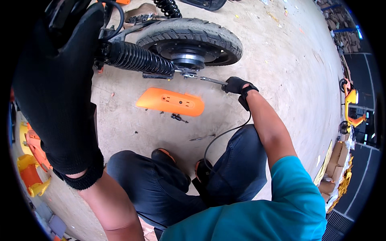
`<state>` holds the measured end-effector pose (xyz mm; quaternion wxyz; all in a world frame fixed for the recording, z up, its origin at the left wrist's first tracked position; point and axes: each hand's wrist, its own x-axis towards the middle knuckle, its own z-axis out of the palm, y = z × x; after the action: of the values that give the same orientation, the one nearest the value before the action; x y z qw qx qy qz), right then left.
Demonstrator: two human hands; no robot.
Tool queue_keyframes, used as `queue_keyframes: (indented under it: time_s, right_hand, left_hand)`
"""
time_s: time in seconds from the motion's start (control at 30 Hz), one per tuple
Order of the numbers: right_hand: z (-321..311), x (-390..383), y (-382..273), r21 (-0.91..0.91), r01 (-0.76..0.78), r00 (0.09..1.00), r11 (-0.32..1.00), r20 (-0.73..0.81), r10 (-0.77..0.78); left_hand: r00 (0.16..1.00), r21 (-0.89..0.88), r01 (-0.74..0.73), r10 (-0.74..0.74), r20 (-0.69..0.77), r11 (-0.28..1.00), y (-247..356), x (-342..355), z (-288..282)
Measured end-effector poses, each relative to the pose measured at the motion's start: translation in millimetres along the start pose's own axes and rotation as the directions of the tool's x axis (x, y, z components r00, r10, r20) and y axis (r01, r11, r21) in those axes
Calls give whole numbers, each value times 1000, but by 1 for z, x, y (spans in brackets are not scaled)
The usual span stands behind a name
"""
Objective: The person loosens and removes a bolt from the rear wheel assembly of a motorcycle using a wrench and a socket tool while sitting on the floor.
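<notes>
My right hand (pixel 237 85), in a black glove, is closed round the end of a slim metal wrench (pixel 211 80). The wrench's far end meets the axle hardware (pixel 187 74) beside the hub of a black-tyred wheel (pixel 225 36). A black coil-spring shock absorber (pixel 138 58) runs down to that axle. Large and close on the left, my gloved left hand (pixel 60 80) reaches up beside the vehicle's frame. Its fingertips merge with dark parts at the top left, so its grip is hidden. An orange plastic fender (pixel 173 102) lies on the floor below the wheel.
Near the fender lie a small black metal part (pixel 179 118) and loose screws. A thin metal tool (pixel 202 137) rests before my shoes. A cable hangs from my right wrist. Yellow and orange body panels (pixel 32 172) sit far left; cardboard boxes (pixel 337 160) and a yellow scooter (pixel 352 100) stand right.
</notes>
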<state>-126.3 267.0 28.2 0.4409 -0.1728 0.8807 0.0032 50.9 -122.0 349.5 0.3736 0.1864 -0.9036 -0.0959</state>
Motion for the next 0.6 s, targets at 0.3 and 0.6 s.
queue_keyframes:
  time_s: [0.3,0.6]
  right_hand:
    - [5,-2,10,88,-66,997,994,-25,68]
    - [14,2,20,4,-135,988,991,-76,135]
  left_hand:
    - [935,-209,-345,315,-161,915,12,7,5]
    - [981,-182,-195,193,-29,964,33,0,0]
